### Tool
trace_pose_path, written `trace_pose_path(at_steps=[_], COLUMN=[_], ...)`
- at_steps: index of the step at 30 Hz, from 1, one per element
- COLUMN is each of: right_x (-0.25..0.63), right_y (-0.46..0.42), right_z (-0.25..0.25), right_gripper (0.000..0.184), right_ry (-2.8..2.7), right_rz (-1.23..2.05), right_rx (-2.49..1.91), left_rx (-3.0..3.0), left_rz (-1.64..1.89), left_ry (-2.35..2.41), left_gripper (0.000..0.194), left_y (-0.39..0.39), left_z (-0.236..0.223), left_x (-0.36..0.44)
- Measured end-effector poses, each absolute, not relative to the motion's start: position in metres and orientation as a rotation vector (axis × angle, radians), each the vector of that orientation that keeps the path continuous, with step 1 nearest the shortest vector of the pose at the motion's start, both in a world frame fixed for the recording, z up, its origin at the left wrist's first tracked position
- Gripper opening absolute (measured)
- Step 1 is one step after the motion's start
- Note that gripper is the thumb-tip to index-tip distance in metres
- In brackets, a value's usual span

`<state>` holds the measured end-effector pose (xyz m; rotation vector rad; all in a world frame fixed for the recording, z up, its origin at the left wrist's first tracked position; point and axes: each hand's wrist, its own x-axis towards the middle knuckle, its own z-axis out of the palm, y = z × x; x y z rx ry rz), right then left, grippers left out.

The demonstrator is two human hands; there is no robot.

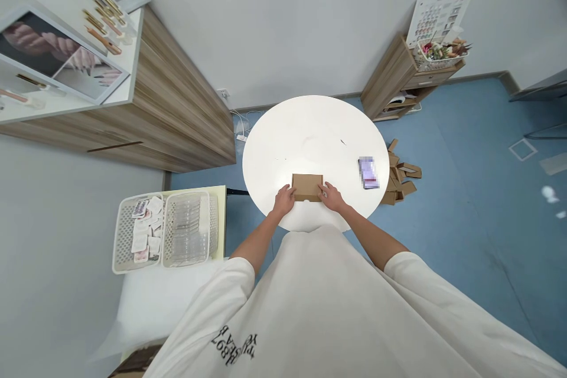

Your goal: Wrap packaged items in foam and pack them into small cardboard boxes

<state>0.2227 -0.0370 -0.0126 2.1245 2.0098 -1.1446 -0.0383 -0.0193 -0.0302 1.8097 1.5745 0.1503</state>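
Observation:
A small brown cardboard box (307,184) lies near the front edge of the round white table (287,124), its top panel closed. My left hand (284,199) grips the box at its left end, fingertips against the side. At the right end, my right hand (331,196) holds it with thumb and fingers on the corner. The inside of the box is hidden. To the right on the same table lies a phone (368,172) with a blurred purple screen.
Several flattened or folded cardboard boxes (401,180) lie on the floor right of the table. On the left stand a white basket of small packets (138,229) and a basket of clear plastic pieces (186,229). A wooden cabinet (186,100) and a small shelf unit (390,82) stand against the wall.

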Motion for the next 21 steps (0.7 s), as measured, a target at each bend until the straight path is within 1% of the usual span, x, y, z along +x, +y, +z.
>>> trace_pose_path(at_steps=[4, 8, 12, 16, 19, 21], right_x=[0.219, 0.214, 0.213, 0.220, 0.224, 0.225], right_y=[-0.043, -0.051, -0.049, -0.035, -0.022, -0.015], right_z=[-0.014, -0.012, -0.003, 0.015, 0.027, 0.032], right_gripper=[0.063, 0.071, 0.075, 0.070, 0.063, 0.063], right_ry=[2.018, 2.006, 2.026, 2.115, 2.159, 2.158], right_rz=[-1.029, -1.060, -1.095, -1.073, -1.175, -1.271], right_rx=[2.040, 2.035, 2.164, 2.330, 2.415, 2.460], left_rx=[1.826, 1.788, 1.744, 1.696, 1.640, 1.598], left_rz=[0.088, 0.053, 0.140, 0.287, 0.397, 0.465], left_ry=[1.595, 1.585, 1.618, 1.639, 1.639, 1.625], left_gripper=[0.044, 0.046, 0.058, 0.067, 0.070, 0.074], left_y=[-0.019, -0.020, -0.022, -0.016, -0.007, -0.001], left_z=[-0.028, -0.018, -0.006, 0.010, 0.020, 0.022], left_x=[-0.038, -0.033, -0.026, -0.021, -0.016, -0.013])
